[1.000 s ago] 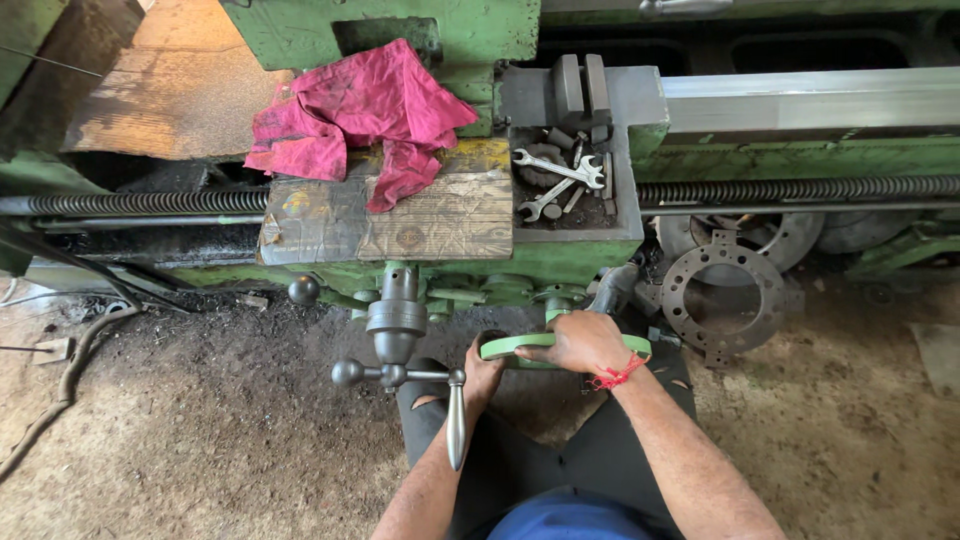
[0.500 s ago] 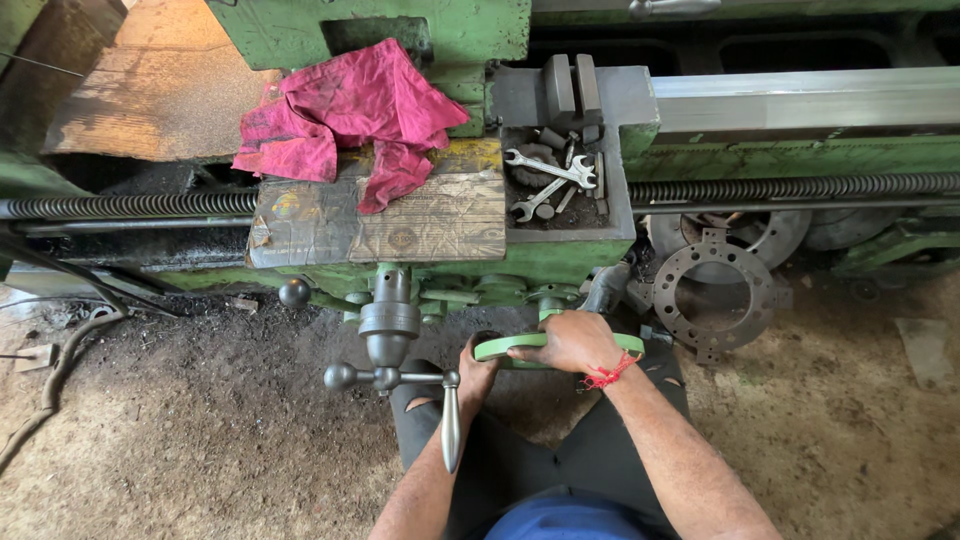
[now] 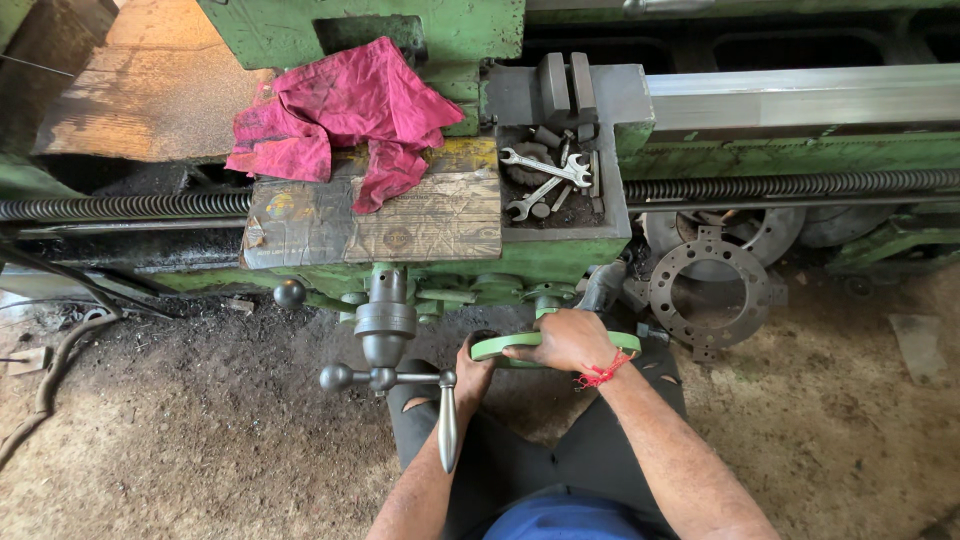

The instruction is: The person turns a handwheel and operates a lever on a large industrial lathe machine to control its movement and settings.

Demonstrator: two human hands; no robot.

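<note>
A green handwheel [image 3: 625,343] juts from the front of a green lathe carriage [image 3: 520,262]. My right hand [image 3: 567,339], with a red thread at the wrist, grips the wheel's top rim. My left hand [image 3: 474,372] holds the wheel's left rim from below. Just left of my left hand a steel crank with ball-ended handles [image 3: 385,376] sticks out, one long handle [image 3: 447,430] hanging down.
A pink rag [image 3: 345,110] lies on cardboard [image 3: 420,220] atop the carriage. Spanners [image 3: 545,175] sit in a tray beside it. A lead screw [image 3: 780,187] runs along the bed. A round metal flange [image 3: 712,290] lies on the dirt floor at the right.
Both hands stay on the handwheel. The view has shifted slightly, so the machine sits a little further left and higher in frame.
</note>
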